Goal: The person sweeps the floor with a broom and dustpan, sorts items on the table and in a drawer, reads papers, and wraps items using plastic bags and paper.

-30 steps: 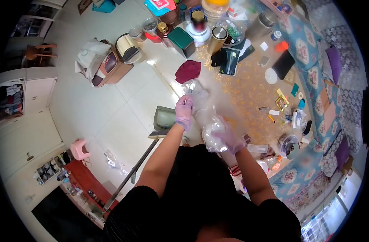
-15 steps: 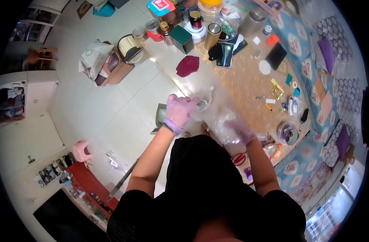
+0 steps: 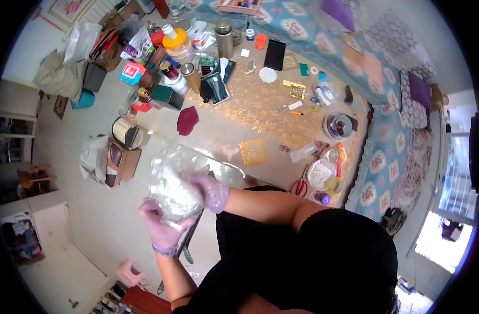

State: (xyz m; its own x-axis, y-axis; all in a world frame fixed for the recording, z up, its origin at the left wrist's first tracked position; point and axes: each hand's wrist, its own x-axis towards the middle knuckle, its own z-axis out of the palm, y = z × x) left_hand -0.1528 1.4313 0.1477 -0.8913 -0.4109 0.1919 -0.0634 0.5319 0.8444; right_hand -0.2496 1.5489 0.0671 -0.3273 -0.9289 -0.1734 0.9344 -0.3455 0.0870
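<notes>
A crumpled bundle of clear plastic film (image 3: 175, 175) is held up off the table's left edge, over the floor; whether it is a bag or a sheet I cannot tell. My left hand (image 3: 165, 227), in a thin purple-tinted glove, grips its lower edge. Gloved the same way, my right hand (image 3: 210, 193) presses on its right side with fingers partly hidden in the shiny folds. On the table (image 3: 218, 146), a dark red cloth piece (image 3: 187, 121) lies beyond the plastic, and a gold square (image 3: 253, 152) lies to the right of it.
Bottles, jars and a steel flask (image 3: 224, 39) crowd the far left of the table. Red-handled scissors (image 3: 299, 187), a white round container (image 3: 321, 174) and a glass jar (image 3: 337, 125) are on the right. A cardboard box (image 3: 125, 165) and a bin (image 3: 128, 132) stand on the floor.
Both hands have moved left with the clear plastic, from over the table's edge to over the floor. The plastic, spread between the hands before, is now bunched. The view has turned right.
</notes>
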